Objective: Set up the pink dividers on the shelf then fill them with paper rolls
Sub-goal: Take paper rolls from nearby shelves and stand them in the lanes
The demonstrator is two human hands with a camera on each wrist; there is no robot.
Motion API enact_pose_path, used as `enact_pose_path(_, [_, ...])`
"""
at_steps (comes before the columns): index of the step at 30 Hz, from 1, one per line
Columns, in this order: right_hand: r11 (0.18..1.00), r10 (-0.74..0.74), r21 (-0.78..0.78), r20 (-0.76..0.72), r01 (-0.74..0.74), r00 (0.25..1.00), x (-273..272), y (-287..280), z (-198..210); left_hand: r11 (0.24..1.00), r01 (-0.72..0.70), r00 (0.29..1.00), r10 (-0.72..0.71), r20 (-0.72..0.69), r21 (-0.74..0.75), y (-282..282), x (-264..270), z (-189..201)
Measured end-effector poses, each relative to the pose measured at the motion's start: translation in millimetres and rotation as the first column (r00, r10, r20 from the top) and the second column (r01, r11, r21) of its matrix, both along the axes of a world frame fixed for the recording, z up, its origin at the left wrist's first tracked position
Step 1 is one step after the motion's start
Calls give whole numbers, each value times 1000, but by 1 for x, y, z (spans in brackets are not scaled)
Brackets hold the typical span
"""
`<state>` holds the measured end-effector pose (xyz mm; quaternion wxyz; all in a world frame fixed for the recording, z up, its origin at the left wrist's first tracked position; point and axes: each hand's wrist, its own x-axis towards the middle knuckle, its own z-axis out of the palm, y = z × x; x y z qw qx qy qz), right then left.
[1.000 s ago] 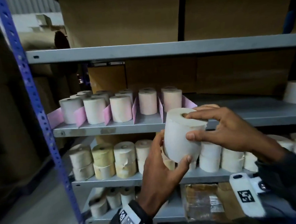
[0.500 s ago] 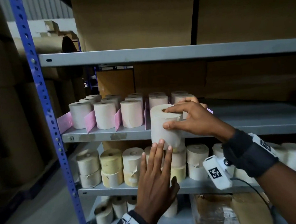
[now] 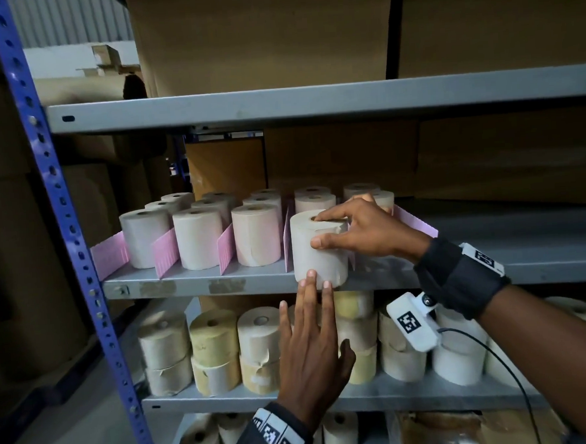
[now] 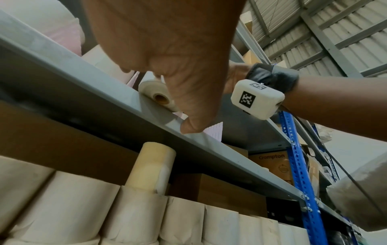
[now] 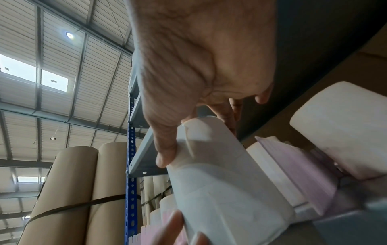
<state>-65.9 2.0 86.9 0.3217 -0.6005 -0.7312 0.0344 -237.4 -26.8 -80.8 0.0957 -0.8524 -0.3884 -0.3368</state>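
A roll going onto the shelf

My right hand (image 3: 367, 231) grips the paper roll (image 3: 319, 251) at the front edge of the shelf (image 3: 192, 285), between pink dividers (image 3: 164, 252). My left hand (image 3: 313, 351) is flat, fingertips touching the roll's bottom. Only my left wrist view shows a box (image 4: 272, 164) reading "Crompton".

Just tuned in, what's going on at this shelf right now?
A person is loading paper rolls into the pink dividers on the middle shelf. The right hand grips a roll from the top and side, setting it at the shelf's front edge in the fourth slot from the left. The left hand, fingers straight, touches the roll's lower front. The three slots to the left already hold rolls.
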Motion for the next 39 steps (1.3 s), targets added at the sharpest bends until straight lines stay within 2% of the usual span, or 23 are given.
enact_pose_path(3, [1000,-13,-23,-15,12,1000,8,15,-4,1000,-13,1000,13,-7,-18,12,6,-4])
enact_pose_path(8, [994,-106,-15,194,111,975,14,38,2,998,-34,998,31,-49,-51,32,17,-2])
enact_pose_path(12, [982,-168,-39,264,184,950,20,52,4,997,-55,995,51,-81,-51,40,20,-1])
enact_pose_path(22, [980,-152,-87,235,177,960,29,62,0,999,-28,998,26,-65,-40,43,16,-2])
enact_pose_path(28, [974,-148,-134,225,181,963,25,56,1,984,12,991,-35,-132,-176,51,11,-3])
enact_pose_path(31, [976,-167,-94,262,198,950,18,43,3,976,34,979,-75,-188,-216,50,2,9])
enact_pose_path(35, [979,-200,-8,206,206,958,12,9,1,969,116,984,-143,-110,-219,33,-24,22])
enact_pose_path(39, [965,-250,118,129,236,960,8,-58,-25,949,243,967,-221,124,-199,-6,-43,25])
